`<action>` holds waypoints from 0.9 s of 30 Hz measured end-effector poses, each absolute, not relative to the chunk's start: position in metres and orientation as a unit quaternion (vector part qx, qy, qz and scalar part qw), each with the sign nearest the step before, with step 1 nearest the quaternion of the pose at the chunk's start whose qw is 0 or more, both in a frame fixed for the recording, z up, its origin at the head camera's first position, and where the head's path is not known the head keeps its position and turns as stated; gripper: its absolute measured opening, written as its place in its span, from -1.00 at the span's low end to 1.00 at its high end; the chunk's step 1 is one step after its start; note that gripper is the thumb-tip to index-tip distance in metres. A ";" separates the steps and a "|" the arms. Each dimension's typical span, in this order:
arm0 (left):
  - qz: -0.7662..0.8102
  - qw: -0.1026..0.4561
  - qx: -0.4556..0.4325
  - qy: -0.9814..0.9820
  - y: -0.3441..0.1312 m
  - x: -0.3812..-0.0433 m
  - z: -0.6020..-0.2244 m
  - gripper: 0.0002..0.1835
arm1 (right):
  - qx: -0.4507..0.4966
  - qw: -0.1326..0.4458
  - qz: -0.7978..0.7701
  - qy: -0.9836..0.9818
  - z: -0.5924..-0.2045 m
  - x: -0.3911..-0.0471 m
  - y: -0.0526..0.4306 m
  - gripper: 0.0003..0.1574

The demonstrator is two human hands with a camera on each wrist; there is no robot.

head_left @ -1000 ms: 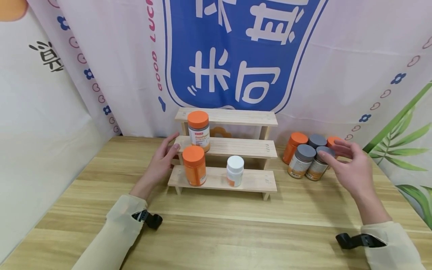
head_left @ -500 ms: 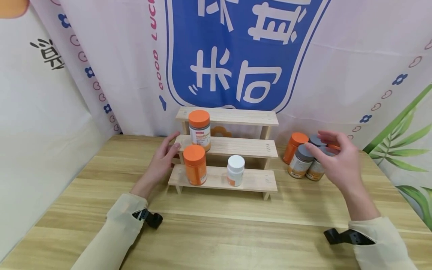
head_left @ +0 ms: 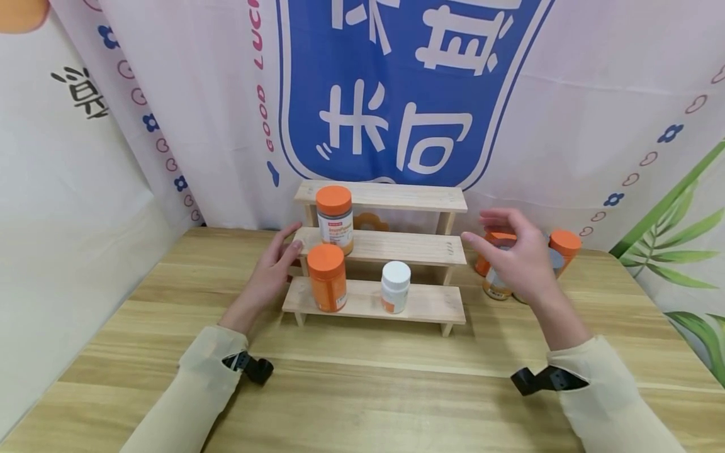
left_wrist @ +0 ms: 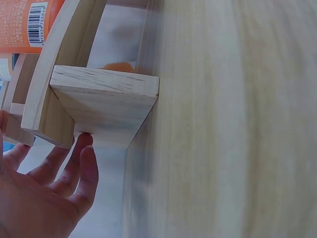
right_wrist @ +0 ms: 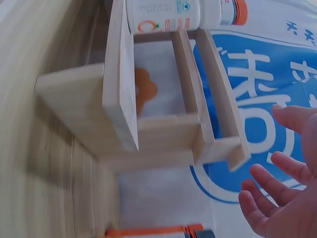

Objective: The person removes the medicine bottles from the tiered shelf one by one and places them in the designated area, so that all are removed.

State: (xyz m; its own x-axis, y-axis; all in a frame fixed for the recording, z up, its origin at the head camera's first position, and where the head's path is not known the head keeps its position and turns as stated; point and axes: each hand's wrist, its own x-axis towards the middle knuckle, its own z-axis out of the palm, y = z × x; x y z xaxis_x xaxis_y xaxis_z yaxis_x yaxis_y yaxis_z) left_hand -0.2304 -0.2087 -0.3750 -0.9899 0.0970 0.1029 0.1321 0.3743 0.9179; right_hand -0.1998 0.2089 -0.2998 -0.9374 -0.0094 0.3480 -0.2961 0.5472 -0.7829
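A three-step wooden display rack (head_left: 421, 301) stands on the table. My left hand (head_left: 273, 264) grips its left end, with the thumb at the middle step's front corner and fingers reaching behind. In the left wrist view, the fingertips (left_wrist: 87, 141) lie right at the rack's side. My right hand (head_left: 521, 258) holds nothing, fingers apart, just right of the rack and partly over the grouped bottles. An orange bottle (head_left: 328, 286) and a white bottle (head_left: 394, 292) stand on the lowest step. A grey bottle with an orange cap (head_left: 335, 220) stands on the middle step.
Several bottles with orange or grey caps stand together at the table's right, partly hidden by the right hand; one orange-capped bottle (head_left: 566, 244) shows at their edge. A printed curtain (head_left: 226, 126) hangs behind the rack. The wooden table (head_left: 362, 390) extends in front.
My right hand has moved left from the far side of the bottle group toward the rack, carrying nothing. My left hand and the bottles have stayed in place.
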 end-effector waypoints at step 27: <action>-0.564 0.016 -0.070 -0.823 -0.208 -0.230 -0.373 -0.37 | 0.137 0.034 0.521 -0.841 -0.307 -0.216 0.122 -0.21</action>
